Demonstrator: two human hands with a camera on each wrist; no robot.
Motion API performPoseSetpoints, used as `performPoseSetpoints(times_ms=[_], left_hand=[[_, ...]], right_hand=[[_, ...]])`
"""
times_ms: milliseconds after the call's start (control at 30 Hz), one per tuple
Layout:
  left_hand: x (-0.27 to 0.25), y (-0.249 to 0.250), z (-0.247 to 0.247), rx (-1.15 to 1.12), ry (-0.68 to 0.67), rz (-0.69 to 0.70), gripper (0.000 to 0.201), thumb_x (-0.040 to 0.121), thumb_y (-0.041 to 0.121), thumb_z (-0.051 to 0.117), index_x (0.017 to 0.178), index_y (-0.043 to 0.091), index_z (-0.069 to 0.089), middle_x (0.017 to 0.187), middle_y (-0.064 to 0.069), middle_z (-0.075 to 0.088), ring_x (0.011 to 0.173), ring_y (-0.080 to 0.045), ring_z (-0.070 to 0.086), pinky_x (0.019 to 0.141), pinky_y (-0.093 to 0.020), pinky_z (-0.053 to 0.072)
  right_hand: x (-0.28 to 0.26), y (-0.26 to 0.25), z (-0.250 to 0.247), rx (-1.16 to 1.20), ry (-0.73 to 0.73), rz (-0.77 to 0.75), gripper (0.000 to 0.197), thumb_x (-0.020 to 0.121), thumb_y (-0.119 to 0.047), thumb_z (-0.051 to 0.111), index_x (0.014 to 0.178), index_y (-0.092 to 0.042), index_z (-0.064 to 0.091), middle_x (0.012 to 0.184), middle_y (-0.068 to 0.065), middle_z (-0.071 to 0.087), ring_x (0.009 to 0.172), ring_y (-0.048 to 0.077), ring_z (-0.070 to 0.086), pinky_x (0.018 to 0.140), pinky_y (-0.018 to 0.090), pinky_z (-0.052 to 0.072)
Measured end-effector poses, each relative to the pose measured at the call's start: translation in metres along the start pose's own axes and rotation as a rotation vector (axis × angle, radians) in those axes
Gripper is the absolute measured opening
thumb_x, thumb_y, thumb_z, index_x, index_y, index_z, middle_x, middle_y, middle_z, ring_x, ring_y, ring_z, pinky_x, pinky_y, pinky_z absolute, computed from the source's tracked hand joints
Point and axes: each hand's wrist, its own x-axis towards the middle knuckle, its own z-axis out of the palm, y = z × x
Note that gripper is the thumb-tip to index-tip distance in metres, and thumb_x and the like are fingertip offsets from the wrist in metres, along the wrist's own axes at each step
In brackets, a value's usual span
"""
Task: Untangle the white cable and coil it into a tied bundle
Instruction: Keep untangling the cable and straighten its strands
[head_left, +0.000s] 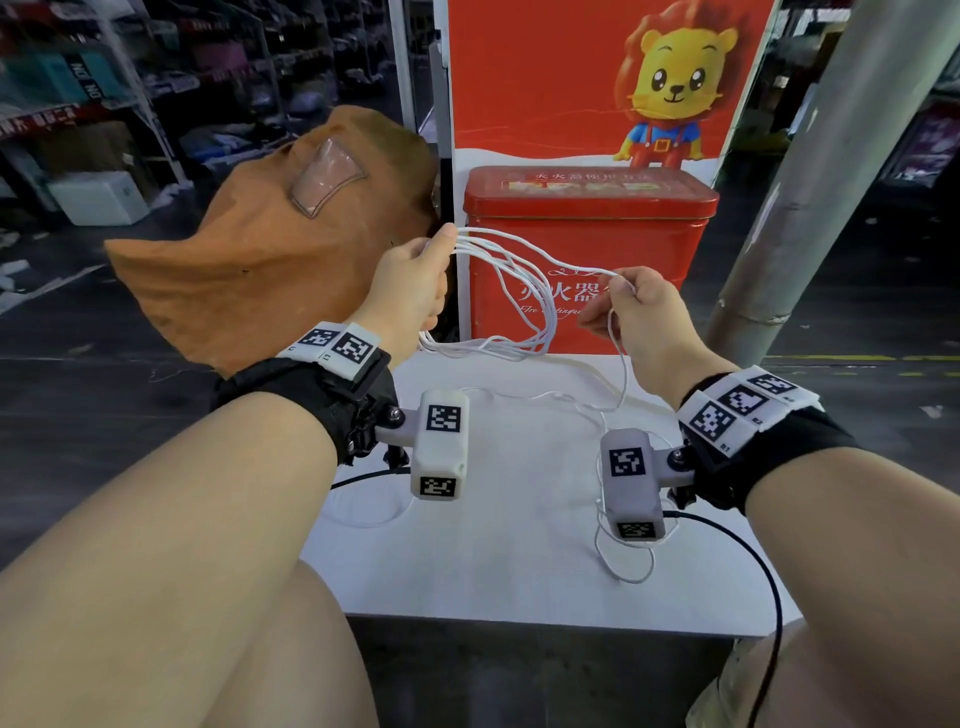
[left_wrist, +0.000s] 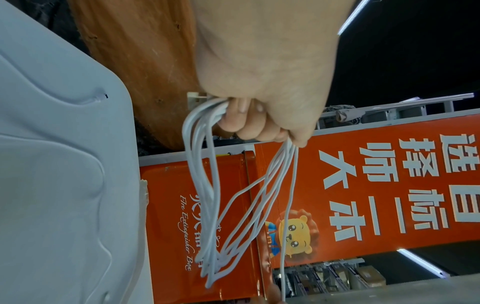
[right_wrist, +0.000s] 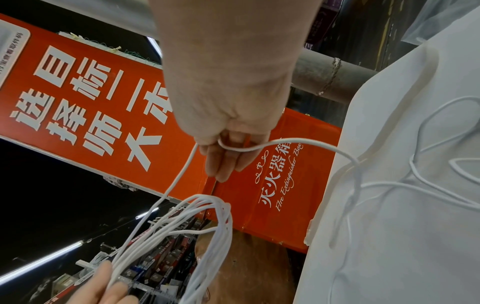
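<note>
Warehouse aisle in the background, with a red metal fire extinguisher box (head_left: 587, 260) right behind the small white bench (head_left: 519, 571). The left hand (head_left: 410, 286) was clamped on a bunch of loops of the thin white cable (head_left: 511, 291), held up above the bench. The right hand (head_left: 641, 312), just beside it, pinched the 1 loose strand. That tail ran down and back toward the person across the bench, so the right hand looked best placed to feed the next loop leftward.

Head view: even, fairly bright light on the white table (head_left: 519, 571) with soft, faint shadows; dim background, straight lines bowed at the edges. Both wrist views: dark surroundings crossed by glaring tube lights (left_wrist: 420, 262), grainy, near skin slightly soft, strong wide-angle stretching.
</note>
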Motion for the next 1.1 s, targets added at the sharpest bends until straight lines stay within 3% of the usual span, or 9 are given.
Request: performPoseSetpoints(times_ms=[100,167,300,400,500,667,800,1000,1100], left_hand=[[0.000,-0.001,0.000,-0.002,0.004,-0.005,0.043,0.098,0.042,0.046,0.064,0.022,0.032,0.044,0.009,0.025,0.038,-0.008,0.017,0.035,-0.018,0.015],[0.001,-0.001,0.000,-0.019,0.018,-0.008,0.043,0.099,0.041,0.046,0.064,0.022,0.031,0.043,0.010,0.025,0.037,-0.008,0.017,0.035,-0.018,0.015],[0.000,0.002,-0.002,-0.138,0.141,0.005,0.041,0.099,0.039,0.047,0.065,0.020,0.034,0.041,0.010,0.025,0.033,-0.006,0.018,0.034,-0.017,0.015],[-0.001,0.003,-0.004,-0.200,0.251,0.002,0.040,0.098,0.038,0.048,0.065,0.019,0.035,0.045,0.006,0.024,0.032,-0.007,0.018,0.034,-0.016,0.015],[-0.001,0.002,-0.005,-0.192,0.269,-0.015,0.040,0.099,0.039,0.047,0.066,0.019,0.034,0.048,0.005,0.023,0.031,-0.008,0.018,0.034,-0.015,0.015],[0.002,-0.002,-0.006,-0.157,0.183,-0.053,0.041,0.099,0.040,0.046,0.066,0.020,0.033,0.040,0.010,0.024,0.030,-0.006,0.018,0.032,-0.016,0.015],[0.001,-0.005,-0.005,-0.109,0.098,-0.060,0.042,0.099,0.041,0.045,0.064,0.022,0.032,0.040,0.011,0.024,0.033,-0.006,0.018,0.033,-0.018,0.016],[-0.002,0.003,0.005,-0.102,-0.107,-0.085,0.048,0.098,0.046,0.046,0.060,0.023,0.030,0.046,0.007,0.021,0.039,-0.010,0.015,0.038,-0.020,0.012],[-0.006,0.010,0.010,-0.071,-0.186,-0.110,0.050,0.097,0.049,0.045,0.059,0.023,0.026,0.045,0.006,0.021,0.038,-0.010,0.014,0.036,-0.020,0.012]], right_hand=[[0.000,-0.001,0.001,-0.055,0.018,0.009,0.027,0.103,-0.015,0.031,0.089,-0.014,0.054,0.068,0.003,0.062,0.049,0.010,0.048,0.050,0.020,0.043],[0.001,0.001,0.000,-0.104,0.029,-0.030,0.030,0.103,-0.017,0.033,0.083,-0.019,0.056,0.065,0.001,0.059,0.048,0.010,0.040,0.049,0.022,0.034],[-0.002,0.000,0.001,-0.078,-0.033,-0.064,0.019,0.099,-0.019,0.047,0.100,-0.018,0.066,0.059,-0.002,0.048,0.048,0.009,0.036,0.047,0.019,0.033],[-0.005,-0.003,0.003,-0.089,-0.111,-0.076,0.020,0.098,-0.011,0.049,0.113,-0.014,0.062,0.067,-0.002,0.056,0.051,0.007,0.039,0.050,0.018,0.037],[-0.008,-0.003,0.002,-0.127,-0.163,-0.095,0.021,0.099,-0.006,0.044,0.112,-0.015,0.058,0.083,-0.001,0.067,0.052,0.008,0.039,0.054,0.019,0.041],[-0.005,0.003,-0.003,-0.156,-0.073,-0.121,0.026,0.099,-0.007,0.042,0.091,-0.019,0.064,0.091,0.016,0.070,0.049,0.010,0.036,0.050,0.023,0.038],[0.001,0.004,-0.002,-0.229,0.077,-0.090,0.024,0.099,-0.013,0.040,0.094,-0.011,0.063,0.066,0.002,0.064,0.045,0.006,0.042,0.053,0.023,0.036],[0.010,0.006,0.005,-0.189,0.374,0.054,0.030,0.100,-0.020,0.028,0.092,-0.012,0.056,0.090,0.007,0.061,0.086,0.026,0.060,0.082,0.039,0.051],[0.012,0.009,0.001,-0.183,0.388,0.087,0.032,0.100,-0.021,0.026,0.101,-0.008,0.055,0.082,0.013,0.065,0.077,0.026,0.063,0.079,0.040,0.052]])
